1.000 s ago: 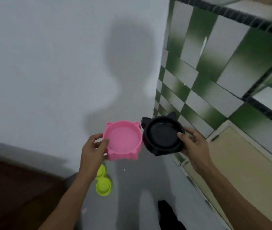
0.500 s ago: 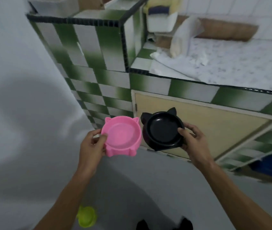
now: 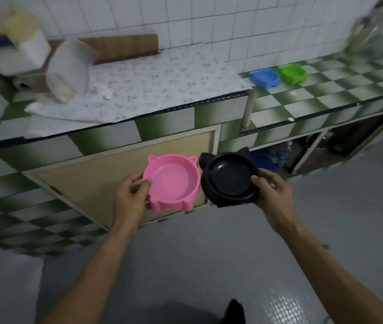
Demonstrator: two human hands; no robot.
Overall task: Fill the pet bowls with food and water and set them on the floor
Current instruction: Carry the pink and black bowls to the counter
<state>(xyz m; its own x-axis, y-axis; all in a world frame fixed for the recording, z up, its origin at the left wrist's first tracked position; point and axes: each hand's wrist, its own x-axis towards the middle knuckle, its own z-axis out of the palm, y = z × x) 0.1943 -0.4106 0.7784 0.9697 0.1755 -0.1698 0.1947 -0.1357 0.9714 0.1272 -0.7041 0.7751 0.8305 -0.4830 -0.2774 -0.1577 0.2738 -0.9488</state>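
Gripping a pink plastic pet bowl (image 3: 171, 181) with two cat-ear points on its far rim, the left hand (image 3: 130, 198) has its thumb hooked over the bowl's left rim onto the inner wall. Its other fingers (image 3: 132, 181) are curled round the outer wall, so the bowl lies to the right of the hand.

The right hand (image 3: 273, 195) holds a black plastic pet bowl (image 3: 229, 177) of the same eared shape. Its thumb is laid over the right rim and its fingers (image 3: 267, 177) are wrapped round the outside, so that bowl lies to the left of the palm.

Both bowls face upward with bare plastic bottoms showing. They are held side by side in the air, with their rims just beside each other; whether they touch cannot be told. They hang above the grey floor (image 3: 209, 253), in front of a tan cupboard door (image 3: 106, 181) set under a green-and-white chequered tile worktop (image 3: 326, 92).

A small blue pet bowl (image 3: 265, 77) and a small green pet bowl (image 3: 292, 74) sit just beside each other on the right part of that worktop. A white speckled sheet (image 3: 162, 83) covers its left part, and a blurred whitish container (image 3: 68, 69) stands on the sheet. Behind is a white tiled wall (image 3: 209, 19).
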